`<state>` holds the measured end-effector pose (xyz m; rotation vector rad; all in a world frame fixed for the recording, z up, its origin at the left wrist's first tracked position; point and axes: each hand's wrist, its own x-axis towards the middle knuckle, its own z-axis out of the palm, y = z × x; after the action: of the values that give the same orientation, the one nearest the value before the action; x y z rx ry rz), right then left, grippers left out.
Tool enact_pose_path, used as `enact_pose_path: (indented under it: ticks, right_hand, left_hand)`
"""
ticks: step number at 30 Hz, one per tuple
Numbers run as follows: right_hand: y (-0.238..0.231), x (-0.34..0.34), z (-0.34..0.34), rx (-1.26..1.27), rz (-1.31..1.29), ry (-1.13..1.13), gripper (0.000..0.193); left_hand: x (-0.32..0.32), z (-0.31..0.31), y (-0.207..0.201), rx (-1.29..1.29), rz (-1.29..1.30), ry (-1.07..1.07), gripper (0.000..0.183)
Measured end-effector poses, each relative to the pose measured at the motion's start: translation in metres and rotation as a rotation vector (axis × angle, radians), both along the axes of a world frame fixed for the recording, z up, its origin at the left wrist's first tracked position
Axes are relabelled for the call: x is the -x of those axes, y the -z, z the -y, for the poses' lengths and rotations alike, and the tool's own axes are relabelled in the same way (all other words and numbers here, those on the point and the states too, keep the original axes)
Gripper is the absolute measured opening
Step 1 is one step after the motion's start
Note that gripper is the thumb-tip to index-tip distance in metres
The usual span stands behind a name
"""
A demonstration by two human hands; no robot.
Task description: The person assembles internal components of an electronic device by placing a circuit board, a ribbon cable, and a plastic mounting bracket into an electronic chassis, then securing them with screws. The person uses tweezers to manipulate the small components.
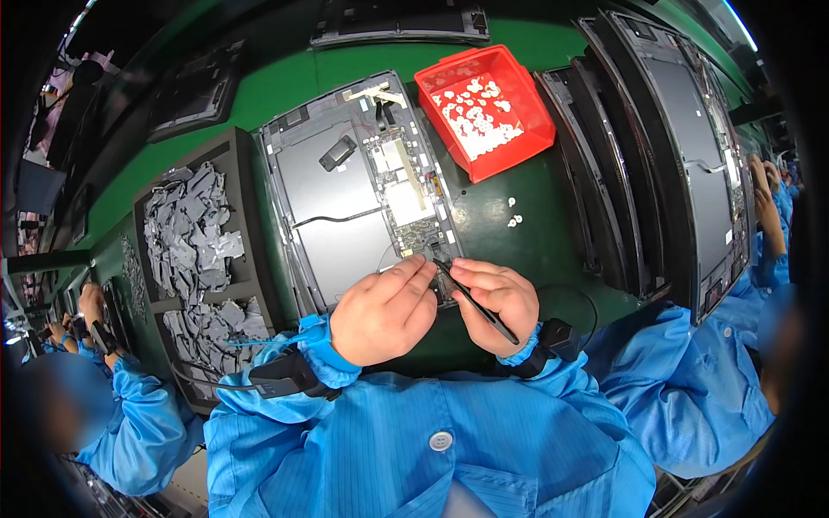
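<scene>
On the green table (pixel 496 246), an opened flat grey device (pixel 321 255) is laid in front of the body, with its circuit board (pixel 419 231) facing up. A thin black tool (pixel 485 314) is held in the right hand (pixel 503 298), slanted, with its tip near the board's lower end. The fingers of the left hand (pixel 384 315) are bent and brought together there too; whether anything is pinched by them cannot be told. White bits (pixel 471 112) are kept in a red bin (pixel 535 99) to the right. Grey pieces (pixel 183 226) are piled in a black tray (pixel 245 197) to the left.
</scene>
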<state>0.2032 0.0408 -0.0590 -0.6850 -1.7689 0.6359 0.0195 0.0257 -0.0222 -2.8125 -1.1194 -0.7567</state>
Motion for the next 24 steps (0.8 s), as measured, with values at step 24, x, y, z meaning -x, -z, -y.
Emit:
enact_pose_path:
  ticks: [24]
  right_hand:
    - [-0.013, 0.007, -0.007, 0.187, -0.145, -0.005, 0.031]
  left_hand:
    - [0.241, -0.069, -0.002, 0.217, -0.086, -0.966, 0.034]
